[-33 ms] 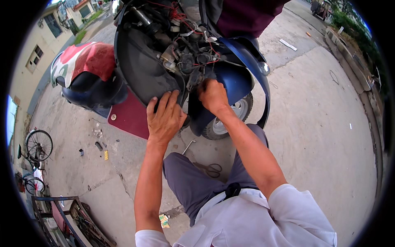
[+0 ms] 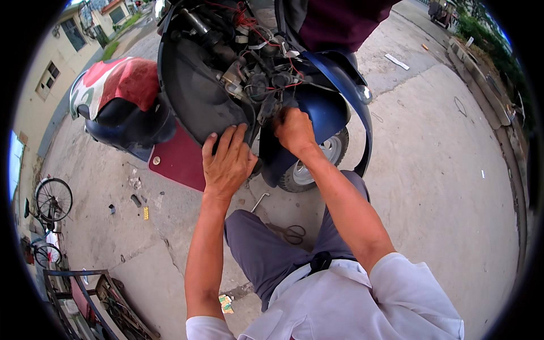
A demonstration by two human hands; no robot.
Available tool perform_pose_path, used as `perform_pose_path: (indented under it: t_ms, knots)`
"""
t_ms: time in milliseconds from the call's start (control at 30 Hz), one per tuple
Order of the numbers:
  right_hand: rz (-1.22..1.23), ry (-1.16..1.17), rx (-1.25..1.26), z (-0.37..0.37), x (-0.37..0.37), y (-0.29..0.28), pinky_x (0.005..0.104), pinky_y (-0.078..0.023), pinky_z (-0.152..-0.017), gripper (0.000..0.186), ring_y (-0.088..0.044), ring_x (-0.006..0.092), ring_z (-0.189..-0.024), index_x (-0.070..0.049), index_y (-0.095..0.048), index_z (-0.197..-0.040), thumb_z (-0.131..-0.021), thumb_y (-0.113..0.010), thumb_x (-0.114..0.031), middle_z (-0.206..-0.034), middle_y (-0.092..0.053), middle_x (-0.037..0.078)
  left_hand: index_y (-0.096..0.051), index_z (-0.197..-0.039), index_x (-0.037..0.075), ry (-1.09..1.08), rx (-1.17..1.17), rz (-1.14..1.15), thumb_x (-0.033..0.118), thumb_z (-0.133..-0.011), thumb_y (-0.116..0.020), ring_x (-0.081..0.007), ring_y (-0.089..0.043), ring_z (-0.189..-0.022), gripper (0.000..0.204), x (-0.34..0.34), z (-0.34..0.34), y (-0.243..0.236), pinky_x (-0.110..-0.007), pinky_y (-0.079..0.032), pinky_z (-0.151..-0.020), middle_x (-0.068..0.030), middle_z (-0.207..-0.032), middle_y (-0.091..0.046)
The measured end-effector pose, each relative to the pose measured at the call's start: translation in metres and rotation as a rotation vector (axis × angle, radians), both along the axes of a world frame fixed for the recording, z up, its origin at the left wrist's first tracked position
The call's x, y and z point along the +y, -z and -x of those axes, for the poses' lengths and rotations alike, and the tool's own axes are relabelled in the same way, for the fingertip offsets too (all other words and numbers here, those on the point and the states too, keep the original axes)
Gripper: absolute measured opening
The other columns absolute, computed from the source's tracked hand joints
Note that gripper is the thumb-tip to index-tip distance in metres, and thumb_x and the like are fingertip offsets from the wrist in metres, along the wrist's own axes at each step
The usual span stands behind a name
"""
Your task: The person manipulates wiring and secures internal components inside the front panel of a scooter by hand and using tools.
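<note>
The front of a dark blue scooter (image 2: 317, 107) stands before me with its cover off and its inner parts bare. My left hand (image 2: 228, 158) lies with outstretched fingers over the lower edge of a dark grey inner panel (image 2: 195, 85). Its thumb is beside a black rounded end (image 2: 257, 166). My right hand (image 2: 293, 131) is closed against the parts beside the blue front fender, and its fingertips and whatever they pinch are hidden. Above the hands are black fittings (image 2: 256, 85) and a tangle of red wires (image 2: 243, 21).
Scissors (image 2: 294, 234) and a metal wrench-like rod (image 2: 260, 202) lie on the concrete between my legs. A red and white cloth (image 2: 127, 82) covers the scooter's seat at left. A bicycle (image 2: 53, 200) and a metal-framed cart (image 2: 93, 300) stand farther left; a kerb (image 2: 481, 85) runs along the right.
</note>
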State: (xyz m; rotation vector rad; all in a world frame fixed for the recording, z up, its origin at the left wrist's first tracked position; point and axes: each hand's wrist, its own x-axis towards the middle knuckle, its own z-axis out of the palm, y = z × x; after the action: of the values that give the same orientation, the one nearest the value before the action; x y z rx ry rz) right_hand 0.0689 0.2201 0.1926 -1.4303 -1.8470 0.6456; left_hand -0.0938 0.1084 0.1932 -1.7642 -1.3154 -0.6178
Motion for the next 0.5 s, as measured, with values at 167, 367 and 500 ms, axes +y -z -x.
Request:
perform_pose_path:
  t_ms: [167, 367, 500]
  knots:
    - [0.006, 0.062, -0.028, 0.008, -0.007, 0.004, 0.0551, -0.056, -0.085, 0.024, -0.068, 0.051, -0.092, 0.004, -0.071, -0.087, -0.092, -0.062, -0.017, -0.09, -0.07, 0.033, -0.059, -0.076, 0.013, -0.001, 0.001, -0.011, 0.021, -0.077, -0.068, -0.0139, -0.062, -0.116, 0.012, 0.002, 0.0, 0.002, -0.044, -0.032, -0.111, 0.0032, -0.127, -0.069]
    - [0.079, 0.115, 0.13, 0.034, -0.04, 0.047, 0.0526, -0.055, -0.083, 0.021, -0.07, 0.0469, -0.093, 0.001, -0.074, -0.09, -0.092, -0.065, -0.019, -0.091, -0.072, 0.028, -0.06, -0.074, 0.014, -0.02, 0.01, -0.017, 0.021, -0.077, -0.068, -0.0136, -0.063, -0.114, 0.011, 0.002, 0.0, 0.003, -0.043, -0.031, -0.111, 0.0041, -0.124, -0.07]
    - [0.295, 0.111, 0.192, 0.054, -0.04, 0.071, 0.0533, -0.055, -0.088, 0.025, -0.069, 0.0466, -0.1, 0.001, -0.073, -0.098, -0.092, -0.064, -0.022, -0.098, -0.073, 0.027, -0.06, -0.074, 0.014, -0.022, 0.02, -0.026, 0.021, -0.077, -0.067, -0.0127, -0.063, -0.114, 0.01, 0.004, -0.001, 0.003, -0.043, -0.03, -0.112, 0.0045, -0.124, -0.071]
